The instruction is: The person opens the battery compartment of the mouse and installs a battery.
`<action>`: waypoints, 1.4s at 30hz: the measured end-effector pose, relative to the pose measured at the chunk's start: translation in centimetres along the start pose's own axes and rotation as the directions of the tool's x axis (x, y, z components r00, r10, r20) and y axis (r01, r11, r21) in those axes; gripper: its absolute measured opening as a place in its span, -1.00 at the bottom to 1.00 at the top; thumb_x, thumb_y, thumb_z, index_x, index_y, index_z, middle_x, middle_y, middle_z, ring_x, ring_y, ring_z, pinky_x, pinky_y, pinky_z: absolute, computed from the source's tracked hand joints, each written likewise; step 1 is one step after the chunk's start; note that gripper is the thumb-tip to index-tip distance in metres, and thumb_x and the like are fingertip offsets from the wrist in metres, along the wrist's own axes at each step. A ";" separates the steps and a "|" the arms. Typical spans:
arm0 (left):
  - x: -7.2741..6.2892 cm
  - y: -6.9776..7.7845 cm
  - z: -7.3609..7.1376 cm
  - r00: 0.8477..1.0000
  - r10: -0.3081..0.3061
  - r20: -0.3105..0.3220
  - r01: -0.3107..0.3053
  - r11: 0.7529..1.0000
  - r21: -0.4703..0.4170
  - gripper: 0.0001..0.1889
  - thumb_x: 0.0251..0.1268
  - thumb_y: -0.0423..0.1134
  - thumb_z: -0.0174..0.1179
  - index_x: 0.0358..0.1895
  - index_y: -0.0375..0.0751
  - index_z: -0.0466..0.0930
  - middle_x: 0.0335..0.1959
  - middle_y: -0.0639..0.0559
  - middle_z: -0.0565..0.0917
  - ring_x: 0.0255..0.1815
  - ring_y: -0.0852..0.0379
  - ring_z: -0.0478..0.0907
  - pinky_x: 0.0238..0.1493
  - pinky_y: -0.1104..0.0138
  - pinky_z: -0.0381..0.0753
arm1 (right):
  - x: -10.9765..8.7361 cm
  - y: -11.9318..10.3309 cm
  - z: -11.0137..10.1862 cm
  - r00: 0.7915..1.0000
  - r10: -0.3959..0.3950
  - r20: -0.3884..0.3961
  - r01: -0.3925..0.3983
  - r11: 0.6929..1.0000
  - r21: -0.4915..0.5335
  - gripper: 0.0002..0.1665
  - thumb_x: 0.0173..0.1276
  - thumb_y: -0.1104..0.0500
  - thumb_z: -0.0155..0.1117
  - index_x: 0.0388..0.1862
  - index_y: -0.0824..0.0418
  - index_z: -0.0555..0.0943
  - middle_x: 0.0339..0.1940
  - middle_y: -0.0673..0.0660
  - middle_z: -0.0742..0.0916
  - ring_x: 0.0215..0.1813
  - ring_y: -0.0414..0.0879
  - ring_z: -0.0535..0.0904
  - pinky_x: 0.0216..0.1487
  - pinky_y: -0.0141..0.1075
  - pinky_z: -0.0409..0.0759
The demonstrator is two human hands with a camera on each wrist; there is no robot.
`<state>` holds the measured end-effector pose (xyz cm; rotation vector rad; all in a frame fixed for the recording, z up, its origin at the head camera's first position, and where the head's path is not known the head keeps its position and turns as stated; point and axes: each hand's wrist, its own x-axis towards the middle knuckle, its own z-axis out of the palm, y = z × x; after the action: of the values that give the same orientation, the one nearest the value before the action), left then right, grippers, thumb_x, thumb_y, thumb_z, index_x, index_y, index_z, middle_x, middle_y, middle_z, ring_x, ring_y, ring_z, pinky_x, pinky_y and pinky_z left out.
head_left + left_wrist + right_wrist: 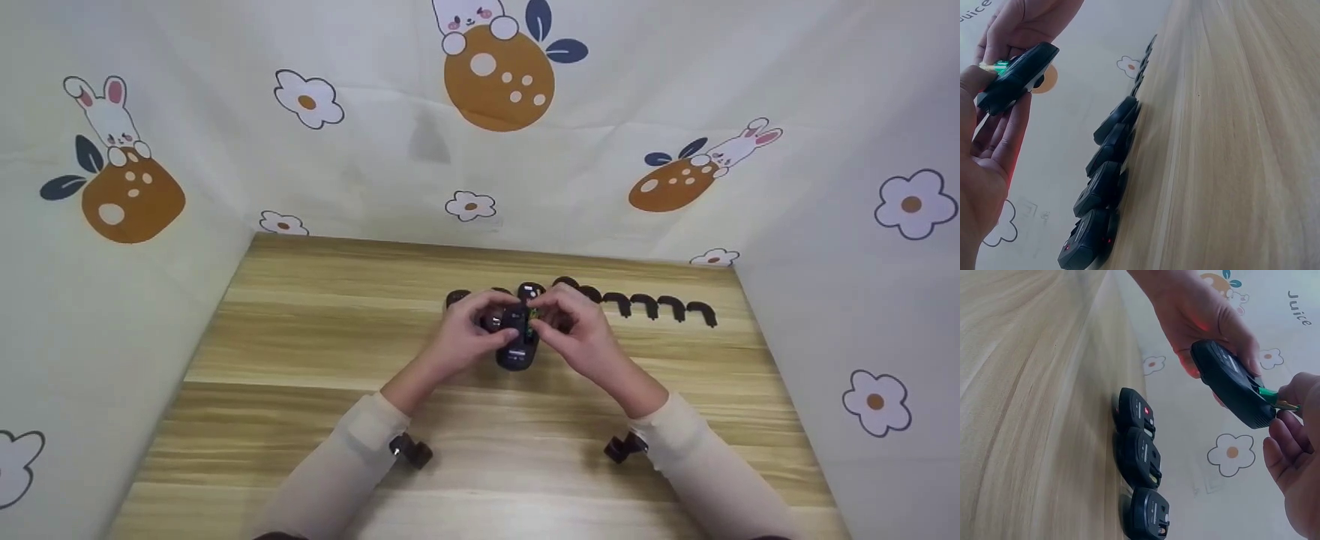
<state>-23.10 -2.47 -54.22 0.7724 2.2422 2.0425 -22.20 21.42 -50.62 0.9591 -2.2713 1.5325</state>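
Observation:
My left hand [472, 330] grips a black computer mouse [1233, 385] above the table, its labelled underside turned up and tilted. Fingers and thumb hold it by its sides. At the open compartment on its edge, my right hand [1303, 433] pinches a green and gold battery [1269, 395] between thumb and fingertips. Part of the battery sticks out of the mouse; the other end is hidden inside. From the left wrist view, the green battery [1000, 67] shows between the mouse [1022, 79] and my fingers.
Several more black mice [1100, 188] lie in a row behind my hands, labels and compartments showing on some [1143, 455]. To the right, several curved black covers [643, 305] continue the row. A patterned cloth [360, 165] walls the wooden table [300, 337].

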 end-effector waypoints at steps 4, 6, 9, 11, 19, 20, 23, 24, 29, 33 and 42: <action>0.1 0.0 0.1 0.999 0.034 -0.005 -0.034 0.999 0.000 -0.55 0.35 -0.39 0.55 0.27 -0.22 0.73 0.16 -0.11 0.70 0.08 -0.19 0.68 -0.01 -0.01 0.83 | -0.1 0.3 0.1 1.000 0.021 -0.001 -0.021 0.999 0.036 -0.74 0.44 0.46 0.51 0.01 0.20 0.82 -0.14 0.17 0.69 -0.28 -0.11 0.59 -0.29 -0.42 0.61; 0.2 0.0 0.1 0.999 0.038 -0.012 -0.038 0.999 0.002 -0.55 0.34 -0.41 0.54 0.27 -0.24 0.73 0.16 -0.12 0.70 0.06 -0.22 0.68 -0.08 0.06 0.85 | -0.3 0.4 0.3 0.999 0.050 -0.011 -0.049 0.997 0.061 -0.76 0.46 0.44 0.50 0.01 0.20 0.84 -0.12 0.19 0.67 -0.24 -0.12 0.61 -0.25 -0.44 0.64; 0.1 0.0 0.1 0.999 0.031 -0.019 -0.031 1.000 -0.004 -0.55 0.33 -0.43 0.54 0.27 -0.25 0.73 0.14 -0.12 0.70 0.04 -0.25 0.68 -0.15 0.13 0.85 | -0.4 0.5 0.6 0.995 0.099 -0.033 -0.094 0.989 0.117 -0.81 0.48 0.43 0.48 -0.01 0.25 0.85 -0.05 0.24 0.66 -0.13 -0.08 0.65 -0.14 -0.40 0.71; 0.1 0.1 0.2 0.999 0.027 -0.023 -0.027 1.000 -0.004 -0.56 0.34 -0.43 0.54 0.26 -0.24 0.73 0.14 -0.13 0.69 0.04 -0.24 0.68 -0.17 0.16 0.85 | -0.5 0.4 0.8 0.988 0.147 -0.044 -0.137 0.973 0.184 -0.84 0.49 0.44 0.47 -0.01 0.32 0.83 0.02 0.29 0.67 -0.01 -0.03 0.69 -0.02 -0.35 0.76; 0.1 0.2 0.4 0.999 0.042 -0.034 -0.042 0.999 -0.009 -0.55 0.34 -0.40 0.55 0.27 -0.26 0.72 0.19 -0.18 0.68 0.07 -0.31 0.67 -0.17 0.13 0.87 | -0.6 -0.3 1.7 0.907 0.420 -0.030 -0.366 0.821 0.439 -0.71 0.54 0.47 0.36 0.17 0.49 0.60 0.16 0.25 0.77 0.22 0.00 0.74 0.26 -0.24 0.74; 0.1 0.2 0.4 0.998 0.044 -0.035 -0.044 0.999 -0.006 -0.55 0.34 -0.40 0.55 0.27 -0.25 0.73 0.18 -0.18 0.68 0.07 -0.32 0.68 -0.17 0.14 0.87 | -0.6 -0.4 1.8 0.898 0.439 -0.025 -0.381 0.807 0.451 -0.68 0.54 0.47 0.35 0.21 0.49 0.59 0.17 0.26 0.77 0.22 0.01 0.74 0.26 -0.23 0.74; 0.1 0.1 0.4 0.998 0.046 -0.036 -0.046 0.999 -0.002 -0.54 0.33 -0.40 0.56 0.27 -0.24 0.73 0.17 -0.16 0.68 0.07 -0.32 0.68 -0.17 0.16 0.87 | -0.5 -0.7 1.8 0.875 0.484 -0.016 -0.421 0.776 0.469 -0.62 0.54 0.47 0.33 0.29 0.48 0.59 0.19 0.27 0.79 0.21 0.01 0.75 0.24 -0.19 0.76; 0.1 0.0 0.4 0.998 0.050 -0.034 -0.050 0.999 0.002 -0.54 0.33 -0.40 0.56 0.27 -0.23 0.73 0.17 -0.15 0.68 0.07 -0.32 0.68 -0.17 0.17 0.87 | -0.5 -0.7 1.8 0.870 0.493 -0.016 -0.429 0.772 0.469 -0.61 0.54 0.47 0.32 0.29 0.48 0.60 0.19 0.26 0.79 0.21 0.00 0.75 0.25 -0.19 0.76; 0.1 0.0 0.5 0.996 0.084 -0.023 -0.083 0.996 0.029 -0.54 0.33 -0.35 0.58 0.27 -0.17 0.73 0.17 -0.10 0.69 0.08 -0.23 0.69 -0.21 0.21 0.86 | -0.6 -0.7 1.9 0.874 0.483 -0.044 -0.417 0.794 0.442 -0.69 0.51 0.49 0.31 0.19 0.49 0.65 0.10 0.24 0.81 0.15 -0.02 0.77 0.22 -0.22 0.76; 0.1 0.0 0.6 0.994 0.107 -0.019 -0.105 0.993 0.060 -0.56 0.33 -0.32 0.59 0.25 -0.14 0.75 0.13 -0.04 0.72 0.07 -0.03 0.67 -0.28 0.25 0.83 | -0.8 -0.3 2.1 0.898 0.432 -0.079 -0.365 0.835 0.412 -0.74 0.50 0.52 0.30 0.12 0.49 0.67 -0.02 0.25 0.82 0.03 -0.04 0.77 0.11 -0.29 0.74; 0.1 0.0 0.3 0.999 0.038 -0.022 -0.038 0.999 -0.005 -0.54 0.37 -0.31 0.57 0.29 -0.24 0.71 0.15 -0.09 0.71 0.06 -0.13 0.67 -0.14 0.22 0.83 | -1.5 0.5 2.0 0.956 0.290 -0.038 -0.268 0.922 0.279 -0.54 0.50 0.44 0.43 0.34 0.43 0.62 0.22 0.26 0.74 0.17 0.02 0.75 0.24 -0.21 0.76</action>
<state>-23.09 -2.13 -54.23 0.8030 2.2496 2.0827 -21.11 20.34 -52.60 0.6371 -2.2577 2.0059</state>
